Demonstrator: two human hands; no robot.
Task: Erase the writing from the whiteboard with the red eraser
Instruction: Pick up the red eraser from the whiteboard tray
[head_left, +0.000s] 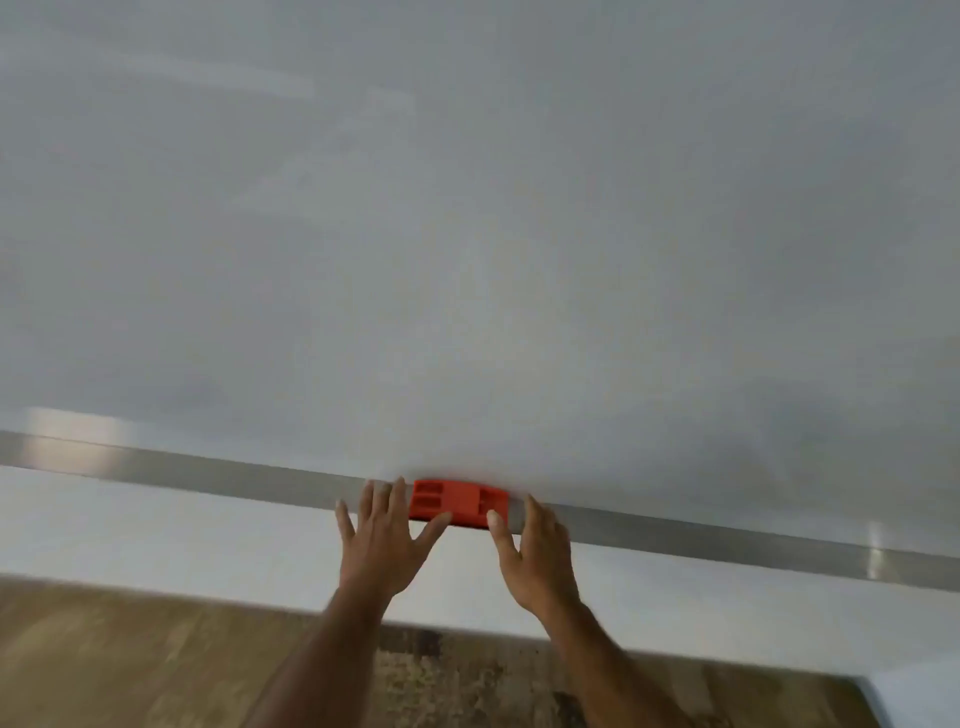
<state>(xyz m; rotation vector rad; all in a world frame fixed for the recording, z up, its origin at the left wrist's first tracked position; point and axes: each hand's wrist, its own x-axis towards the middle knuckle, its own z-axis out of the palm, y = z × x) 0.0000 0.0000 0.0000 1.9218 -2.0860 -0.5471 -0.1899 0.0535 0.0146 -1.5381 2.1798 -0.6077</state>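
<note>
Two bare hands reach up toward the bottom edge of a whiteboard (467, 234), one on each side of a red eraser (460, 502). That eraser sits on the metal ledge (727, 540) that runs along the foot of the board, lying lengthwise with its ribbed plastic back toward the camera and its upper edge against the board surface. The left hand (382, 545) is spread wide, fingers fanned and pointing up onto the ledge just to the left of the eraser, with the thumb stretched out to the right so that its tip lies over the eraser's lower left corner. The right hand (535, 551) is also loose and unclenched, its fingers held together and resting on the ledge just beside the eraser's right end, while the thumb reaches up to the eraser's lower right corner. Neither hand is wrapped around the eraser; whether the thumbs press on it or only overlap it cannot be told, since the picture is somewhat blurred. The board surface looks pale grey, with only faint smudges and soft reflections visible. Below the ledge is a strip of white wall (156, 530), and beneath that a brown wood-patterned floor (130, 665), which both forearms cross.
</note>
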